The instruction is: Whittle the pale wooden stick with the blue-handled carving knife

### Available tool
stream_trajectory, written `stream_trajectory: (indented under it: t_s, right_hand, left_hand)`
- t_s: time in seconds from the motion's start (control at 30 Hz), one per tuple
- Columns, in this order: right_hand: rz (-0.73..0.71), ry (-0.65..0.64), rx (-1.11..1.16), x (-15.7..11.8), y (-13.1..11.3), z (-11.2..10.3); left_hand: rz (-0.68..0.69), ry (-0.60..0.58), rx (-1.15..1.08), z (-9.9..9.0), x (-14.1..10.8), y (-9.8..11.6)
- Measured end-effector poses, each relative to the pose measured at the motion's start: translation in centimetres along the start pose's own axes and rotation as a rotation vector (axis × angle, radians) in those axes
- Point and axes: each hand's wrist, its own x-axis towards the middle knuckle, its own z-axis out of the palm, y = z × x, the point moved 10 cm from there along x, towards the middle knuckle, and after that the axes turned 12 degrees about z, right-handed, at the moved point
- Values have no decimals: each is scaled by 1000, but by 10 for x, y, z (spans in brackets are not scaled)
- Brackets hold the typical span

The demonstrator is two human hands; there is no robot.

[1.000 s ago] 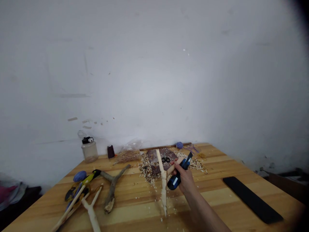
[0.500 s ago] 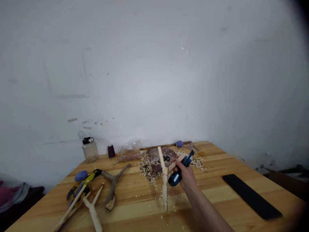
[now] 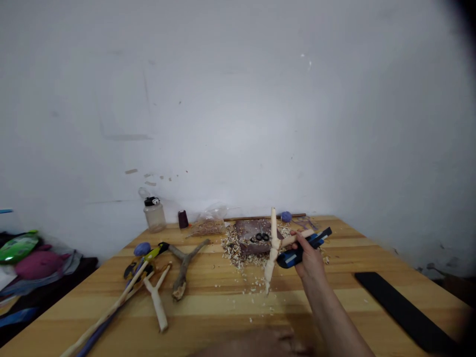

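My right hand (image 3: 309,255) is closed around one arm of a peeled, pale forked stick (image 3: 273,248) and also holds a blue-and-black utility knife (image 3: 292,258). The stick is raised above the table, its other arm pointing up and its knobbly stem down. At the bottom edge my left hand (image 3: 253,343) appears, smeared by motion and partly cut off, below the stick. Small wood shavings (image 3: 262,282) lie on the tabletop under the stick.
On the wooden table (image 3: 208,307) are a bark-covered forked branch (image 3: 183,265), a peeled fork (image 3: 157,300), long sticks (image 3: 107,312), and a black strip (image 3: 403,310). Behind stand a bottle (image 3: 154,218), thread spool (image 3: 183,219), and scissors (image 3: 262,237) amid wood chips.
My left hand has come into view at the bottom. The view has shifted left, and my right hand with the stick and knife appears further right and slightly higher.
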Motion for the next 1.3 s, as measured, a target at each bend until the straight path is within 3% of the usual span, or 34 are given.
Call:
stream_trajectory:
  t_s: [0.07,0.13,0.23,0.33,0.4,0.5,0.57,0.63,0.73,0.77,0.83,0.9,0.93,0.97,1.03,1.1,1.3]
  right_hand:
    - [4,-1,9,2,-2,-3]
    - [8,-1,10,4,-4,-6]
    - [10,18,12,7,-8,-11]
    - [2,32,12,7,-12,-14]
    - [-1,35,14,7,-12,-14]
    - [46,6,29,3,-1,-5]
    - [81,-20,29,0,8,3]
    - [95,-34,16,-5,16,11]
    - [114,-66,-6,-11,26,18]
    - [116,-76,-15,-12,28,19]
    - [117,-82,-44,-12,31,18]
    - [119,-86,-64,-12,34,18]
    - [115,-98,-72,-12,35,19]
    - [112,-111,-79,-13,37,21]
    - [105,-131,-99,-17,41,26]
    - [120,-150,-144,-23,47,32]
    - [188,-348,-520,-47,67,56]
  left_hand:
    - [122,-82,37,-23,24,4]
    - [309,-73,272,-61,42,13]
    - [209,-24,558,-120,53,1]
    - [136,-45,705,-145,30,9]
    - [123,-40,765,-142,-3,24]
    - [179,-303,772,-93,-60,34]
    - [195,-408,774,-70,-89,28]
    - [207,-410,834,-67,-97,16]
    - [77,-176,971,-106,-72,-5]
    - [11,-39,1000,-125,-61,-7]
    - [-93,357,970,-164,-48,2]
    - [-85,756,686,-187,-47,16]
    - [-88,871,442,-190,-46,13]
    - [-95,909,158,-185,-39,6]
    - [-80,819,-323,-161,-15,-2]
    - [-47,747,-536,-144,1,0]
    - [-69,1120,-878,-137,-20,-28]
